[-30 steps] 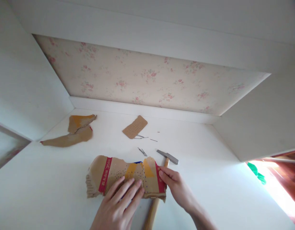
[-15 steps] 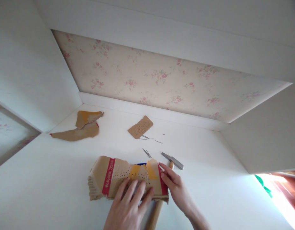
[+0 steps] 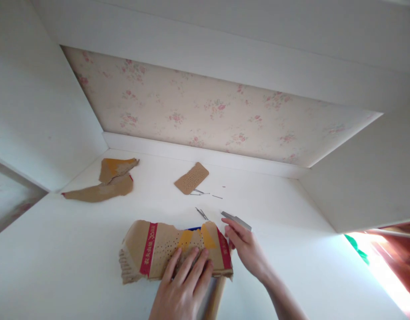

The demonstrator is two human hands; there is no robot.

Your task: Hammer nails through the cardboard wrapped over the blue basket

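Observation:
A torn piece of cardboard with red printed bands, orange patches and rows of small holes lies in front of me. My left hand rests on its lower middle, fingers spread and pressing flat. Just past its right edge, my right hand is closed around the neck of a hammer, its index finger lying along the hammer head. The wooden hammer handle runs under the cardboard and comes out below it. A bit of something blue shows behind the cardboard's upper edge.
Several loose nails lie beyond the cardboard. A small perforated brown card is farther back. Torn cardboard scraps lie at the back left. White panels and a floral back wall enclose the white surface.
My right hand has moved from the cardboard's right edge up onto the hammer just below its head. The left hand stays on the cardboard. The view has shifted slightly.

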